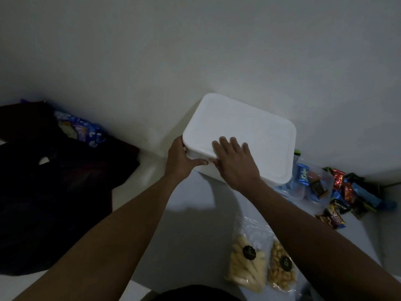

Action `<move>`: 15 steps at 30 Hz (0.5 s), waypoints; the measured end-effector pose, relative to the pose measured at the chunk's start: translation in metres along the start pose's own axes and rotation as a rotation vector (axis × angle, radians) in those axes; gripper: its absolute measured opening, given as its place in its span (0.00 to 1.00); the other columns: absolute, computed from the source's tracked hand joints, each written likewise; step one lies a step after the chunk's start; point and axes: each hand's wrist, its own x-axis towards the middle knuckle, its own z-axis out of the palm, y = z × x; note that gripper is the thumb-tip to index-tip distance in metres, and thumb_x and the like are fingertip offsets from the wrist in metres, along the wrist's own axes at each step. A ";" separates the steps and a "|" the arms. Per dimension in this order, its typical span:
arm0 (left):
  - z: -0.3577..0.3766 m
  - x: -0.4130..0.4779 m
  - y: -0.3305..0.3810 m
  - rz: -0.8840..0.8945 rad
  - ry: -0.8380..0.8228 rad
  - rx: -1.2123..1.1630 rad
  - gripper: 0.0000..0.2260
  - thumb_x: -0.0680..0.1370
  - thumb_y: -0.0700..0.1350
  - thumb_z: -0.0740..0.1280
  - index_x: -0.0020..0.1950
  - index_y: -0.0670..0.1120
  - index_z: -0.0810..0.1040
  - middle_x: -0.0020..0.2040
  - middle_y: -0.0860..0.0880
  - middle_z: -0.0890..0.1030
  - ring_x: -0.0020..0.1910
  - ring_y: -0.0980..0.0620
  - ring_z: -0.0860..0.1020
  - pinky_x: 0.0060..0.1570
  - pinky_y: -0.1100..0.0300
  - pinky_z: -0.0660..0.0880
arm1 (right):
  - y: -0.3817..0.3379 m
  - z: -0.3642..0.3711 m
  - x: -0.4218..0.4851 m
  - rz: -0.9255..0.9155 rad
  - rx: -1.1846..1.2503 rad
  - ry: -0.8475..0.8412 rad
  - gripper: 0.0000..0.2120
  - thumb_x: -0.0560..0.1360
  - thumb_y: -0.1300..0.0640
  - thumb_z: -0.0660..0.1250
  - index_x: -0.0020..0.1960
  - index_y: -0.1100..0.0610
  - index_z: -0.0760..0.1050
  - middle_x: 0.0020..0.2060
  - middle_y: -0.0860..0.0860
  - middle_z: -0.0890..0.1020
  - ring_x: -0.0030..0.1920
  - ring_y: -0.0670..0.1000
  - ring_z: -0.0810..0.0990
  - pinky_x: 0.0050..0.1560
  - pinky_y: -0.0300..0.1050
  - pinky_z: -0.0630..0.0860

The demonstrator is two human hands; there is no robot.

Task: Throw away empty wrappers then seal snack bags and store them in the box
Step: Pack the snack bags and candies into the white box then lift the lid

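Dim light falls on a pale surface that runs back to a plain wall, and I cannot tell whether it is floor or a low bench. Nearest me lie two clear snack bags, one of pale sticks and one of small golden pieces. Both look light, with thin, slippery film and brittle contents, so I would pinch each by the slack film above the food and not squeeze the middle. Beyond them my hands are on the white box, which sits close against the wall with its top closed. My left hand grasps the near left corner, thumb laid along the rim. My right hand lies flat on top, fingers straight, pressing and gripping nothing. I judge the box to be stiff, smooth plastic and probably light, and that corner rim looks the best place to pry it open. A pile of bright wrappers lies just beside the box on the right. A dark bag with a blue packet on it lies well off to the left.
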 end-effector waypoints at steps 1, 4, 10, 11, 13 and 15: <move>-0.001 0.001 -0.002 -0.001 -0.001 -0.004 0.46 0.51 0.58 0.84 0.64 0.47 0.71 0.60 0.52 0.77 0.57 0.54 0.77 0.54 0.51 0.81 | 0.002 -0.006 0.001 0.002 0.027 0.027 0.25 0.82 0.44 0.49 0.72 0.57 0.65 0.69 0.59 0.71 0.65 0.64 0.71 0.57 0.61 0.72; -0.002 0.003 -0.002 0.010 -0.020 -0.028 0.44 0.52 0.55 0.85 0.63 0.47 0.72 0.58 0.52 0.78 0.56 0.54 0.78 0.53 0.53 0.80 | 0.009 -0.023 0.006 -0.012 0.095 0.094 0.24 0.82 0.43 0.50 0.71 0.56 0.66 0.68 0.56 0.73 0.62 0.60 0.74 0.54 0.57 0.76; -0.016 0.002 0.010 0.125 -0.091 -0.023 0.51 0.55 0.51 0.85 0.74 0.45 0.65 0.63 0.55 0.76 0.61 0.55 0.75 0.55 0.62 0.76 | 0.006 -0.019 0.000 0.003 0.094 0.051 0.24 0.80 0.42 0.56 0.69 0.55 0.68 0.67 0.54 0.74 0.62 0.59 0.74 0.53 0.55 0.75; -0.021 0.004 0.011 0.148 -0.084 -0.016 0.54 0.56 0.51 0.85 0.76 0.43 0.62 0.66 0.53 0.75 0.63 0.54 0.75 0.57 0.60 0.77 | 0.006 -0.018 -0.001 0.003 0.104 0.036 0.24 0.79 0.42 0.57 0.69 0.55 0.68 0.67 0.54 0.73 0.63 0.59 0.74 0.53 0.55 0.74; -0.030 0.010 0.016 0.183 -0.092 0.034 0.56 0.55 0.56 0.84 0.77 0.43 0.62 0.70 0.49 0.73 0.66 0.52 0.73 0.62 0.54 0.76 | 0.007 -0.020 -0.005 0.011 0.186 0.024 0.26 0.78 0.41 0.61 0.70 0.55 0.68 0.69 0.52 0.73 0.65 0.57 0.72 0.58 0.56 0.73; -0.037 0.015 0.020 0.200 -0.137 0.094 0.53 0.55 0.60 0.83 0.74 0.45 0.67 0.69 0.49 0.74 0.65 0.51 0.74 0.62 0.48 0.77 | 0.014 -0.024 -0.012 0.077 0.296 0.003 0.32 0.75 0.40 0.67 0.74 0.54 0.66 0.73 0.52 0.70 0.71 0.55 0.68 0.68 0.55 0.67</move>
